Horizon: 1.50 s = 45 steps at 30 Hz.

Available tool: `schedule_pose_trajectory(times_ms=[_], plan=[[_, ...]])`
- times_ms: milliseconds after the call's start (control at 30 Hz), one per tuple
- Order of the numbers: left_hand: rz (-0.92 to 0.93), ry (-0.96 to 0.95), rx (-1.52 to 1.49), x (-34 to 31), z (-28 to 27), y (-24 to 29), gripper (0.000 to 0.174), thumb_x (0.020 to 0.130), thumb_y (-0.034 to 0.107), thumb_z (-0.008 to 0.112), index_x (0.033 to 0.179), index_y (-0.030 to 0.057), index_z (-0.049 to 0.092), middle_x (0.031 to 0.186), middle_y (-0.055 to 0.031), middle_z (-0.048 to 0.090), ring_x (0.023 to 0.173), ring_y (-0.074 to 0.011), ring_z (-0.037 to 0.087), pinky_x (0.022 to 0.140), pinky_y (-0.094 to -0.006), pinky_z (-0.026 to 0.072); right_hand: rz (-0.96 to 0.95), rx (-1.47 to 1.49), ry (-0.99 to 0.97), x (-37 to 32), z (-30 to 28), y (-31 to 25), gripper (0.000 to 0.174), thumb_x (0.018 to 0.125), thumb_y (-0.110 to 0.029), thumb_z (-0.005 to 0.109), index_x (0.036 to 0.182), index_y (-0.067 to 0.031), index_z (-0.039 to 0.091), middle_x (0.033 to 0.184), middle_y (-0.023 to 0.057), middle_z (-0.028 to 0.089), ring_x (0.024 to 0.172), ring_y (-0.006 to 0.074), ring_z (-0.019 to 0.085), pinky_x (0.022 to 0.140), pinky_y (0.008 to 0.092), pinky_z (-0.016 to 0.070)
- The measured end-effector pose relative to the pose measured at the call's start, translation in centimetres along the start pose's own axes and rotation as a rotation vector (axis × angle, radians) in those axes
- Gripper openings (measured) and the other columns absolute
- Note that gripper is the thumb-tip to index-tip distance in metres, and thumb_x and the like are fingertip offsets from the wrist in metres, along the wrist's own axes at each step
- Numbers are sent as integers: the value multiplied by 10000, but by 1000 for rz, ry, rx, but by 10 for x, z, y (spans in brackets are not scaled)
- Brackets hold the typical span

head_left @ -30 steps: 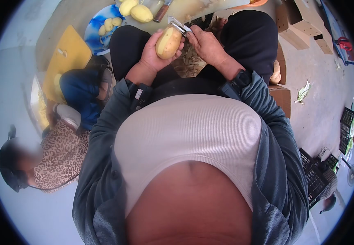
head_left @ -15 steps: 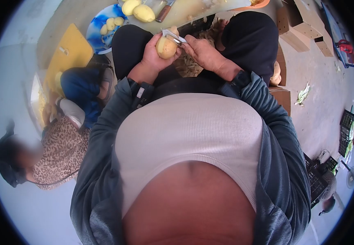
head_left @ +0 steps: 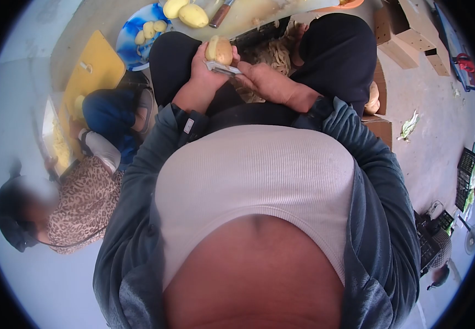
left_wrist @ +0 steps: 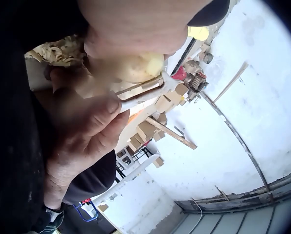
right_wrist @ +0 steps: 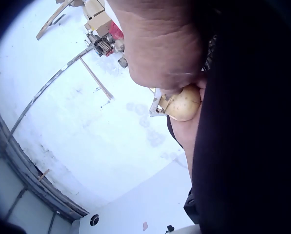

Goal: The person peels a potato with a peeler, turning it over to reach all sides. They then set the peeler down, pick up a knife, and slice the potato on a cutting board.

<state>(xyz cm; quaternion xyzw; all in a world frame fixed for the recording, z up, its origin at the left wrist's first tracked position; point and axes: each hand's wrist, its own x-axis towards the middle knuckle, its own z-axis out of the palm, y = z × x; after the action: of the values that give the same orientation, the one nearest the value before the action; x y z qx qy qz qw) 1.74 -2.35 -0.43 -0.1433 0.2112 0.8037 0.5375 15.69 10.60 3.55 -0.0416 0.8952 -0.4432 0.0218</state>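
Floor (head_left: 440, 109) unchanged; peeler (head_left: 222, 68) now at near end of potato (head_left: 220, 50).

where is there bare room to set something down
Bare floor lies between the cardboard boxes and the leafy scrap. The pale work surface looks largely free between the brown handle and the orange basin. Crowded: its end with peeled potatoes, and between the legs, over peelings.

Rough workroom with cartons (head_left: 395, 48), crates (head_left: 465, 178)
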Motion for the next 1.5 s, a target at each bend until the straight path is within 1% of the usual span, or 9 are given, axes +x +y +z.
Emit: schedule_pose_trajectory(times_ms=[33, 200, 333, 567, 767, 800, 933, 1333, 1500], plan=[[-60, -227, -53, 5, -12, 5, 422, 927, 375, 391, 1125, 27, 523, 1051, -185, 556, 959, -340, 533, 868, -446, 445, 3, 2, -1, -1, 1, 1, 286, 920, -242, 488, 1091, -12, 493, 814, 254, 607, 772, 435, 583, 705, 487, 469], [16, 17, -85, -12, 23, 1, 416, 924, 378, 410, 1124, 30, 518, 1052, -172, 557, 961, -328, 533, 861, -453, 448, -52, 242, 197, 1, -13, -7, 242, 897, -224, 526, 988, -1, 546, 798, 222, 601, 751, 395, 591, 690, 418, 475], [101, 117, 120, -20, 32, -8, 356, 899, 331, 512, 1137, 66, 509, 1082, -114, 569, 980, -270, 550, 852, -433, 464, 231, 471, 438, 12, -18, -5, 411, 833, -346, 646, 1018, 7, 544, 910, 162, 644, 833, 250, 631, 765, 343, 483], [77, 37, 417, -17, 31, -17, 412, 889, 328, 552, 1200, 64, 498, 1143, -106, 560, 1052, -256, 544, 890, -438, 459, 555, 615, 274, 15, -20, 5, 680, 695, -444, 743, 1092, 46, 487, 953, 232, 617, 920, 329, 616, 806, 367, 478], [-41, 4, 227, -19, 30, -3, 414, 868, 374, 560, 1156, 78, 524, 1081, -122, 579, 1008, -307, 557, 789, -407, 470, 259, -80, 556, 12, -24, 19, 624, 722, -398, 721, 1086, 61, 504, 898, 211, 608, 875, 386, 592, 804, 424, 465], [-60, -28, 206, -20, 29, -2, 429, 864, 391, 560, 1154, 78, 525, 1080, -126, 579, 1012, -323, 555, 783, -405, 468, 165, -131, 635, 10, -25, 15, 452, 799, -347, 653, 1032, 20, 528, 874, 226, 608, 859, 400, 587, 770, 450, 466], [17, 41, 265, -22, 33, -8, 487, 886, 406, 514, 1195, 31, 495, 1112, -163, 565, 1019, -337, 552, 796, -398, 485, 78, -14, 534, 8, -26, 11, 214, 901, -239, 509, 902, -25, 507, 787, 238, 594, 796, 419, 574, 680, 494, 460], [-160, -113, 301, -20, 19, -3, 468, 915, 400, 443, 1223, 50, 482, 1159, -149, 559, 1027, -338, 564, 752, -398, 512, 75, -81, 396, 6, -27, 8, 253, 929, -269, 464, 883, -20, 471, 740, 245, 597, 757, 443, 575, 658, 509, 456], [-65, 89, 314, -18, 15, -9, 443, 906, 434, 453, 1187, 96, 516, 1140, -123, 572, 1014, -299, 563, 758, -410, 501, 109, -54, 264, 1, -19, 3, 233, 936, -246, 466, 891, -17, 458, 747, 254, 572, 739, 448, 551, 638, 483, 442]])
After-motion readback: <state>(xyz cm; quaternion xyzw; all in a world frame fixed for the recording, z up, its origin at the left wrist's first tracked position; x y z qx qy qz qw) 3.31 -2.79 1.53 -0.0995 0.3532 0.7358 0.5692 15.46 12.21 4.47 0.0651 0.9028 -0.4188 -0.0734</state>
